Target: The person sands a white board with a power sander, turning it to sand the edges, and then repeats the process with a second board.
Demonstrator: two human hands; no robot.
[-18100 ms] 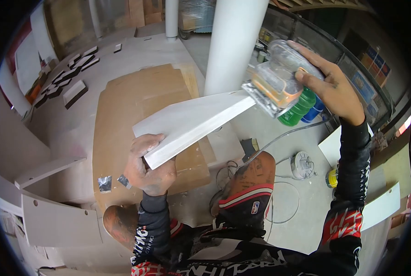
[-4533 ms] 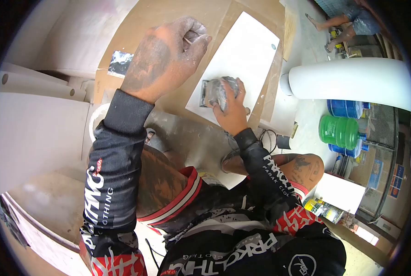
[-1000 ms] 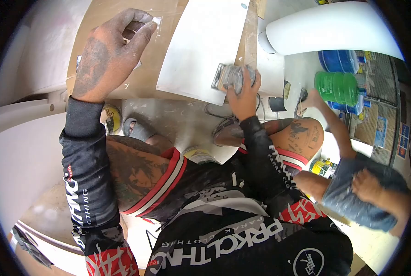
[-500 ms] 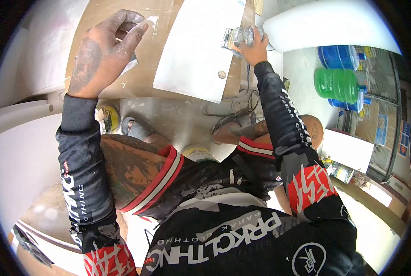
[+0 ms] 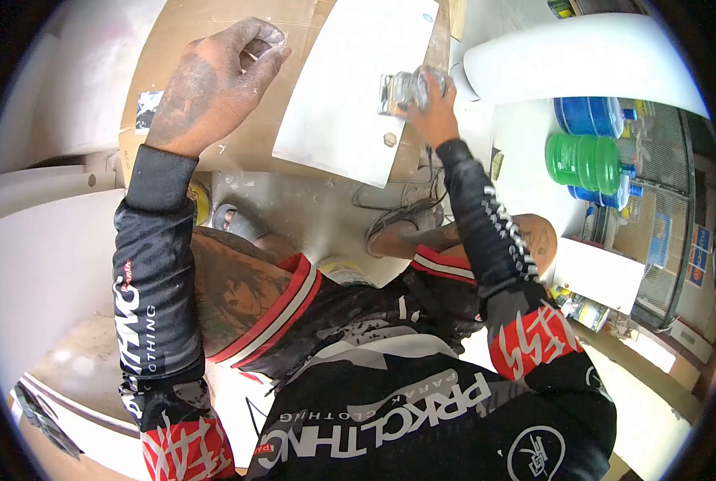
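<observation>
My right hand [image 5: 436,108] grips a dusty grey palm sander [image 5: 406,93] by its body. The sander is over the right part of a white panel [image 5: 338,88], near a round hole [image 5: 389,139]; whether its pad touches cannot be told. My left hand [image 5: 225,84] is held over the brown cardboard [image 5: 302,32], left of the panel. Its fingers are curled in against the thumb, and anything between them is hidden. White dust coats its fingertips. A small black-and-white patch [image 5: 148,110] shows on the cardboard beside the left wrist.
A dark cord [image 5: 430,156] hangs off the work surface near my foot. To the right are a white roll [image 5: 574,60], blue [image 5: 586,117] and green [image 5: 582,159] water jugs, and a metal mesh rack [image 5: 662,152]. A can [image 5: 346,270] stands between my legs; white boards [image 5: 37,196] are at left.
My left hand has moved right, uncovering the black-and-white patch. The sander in my right hand has shifted left and slightly down over the panel. The whole view has moved a little.
</observation>
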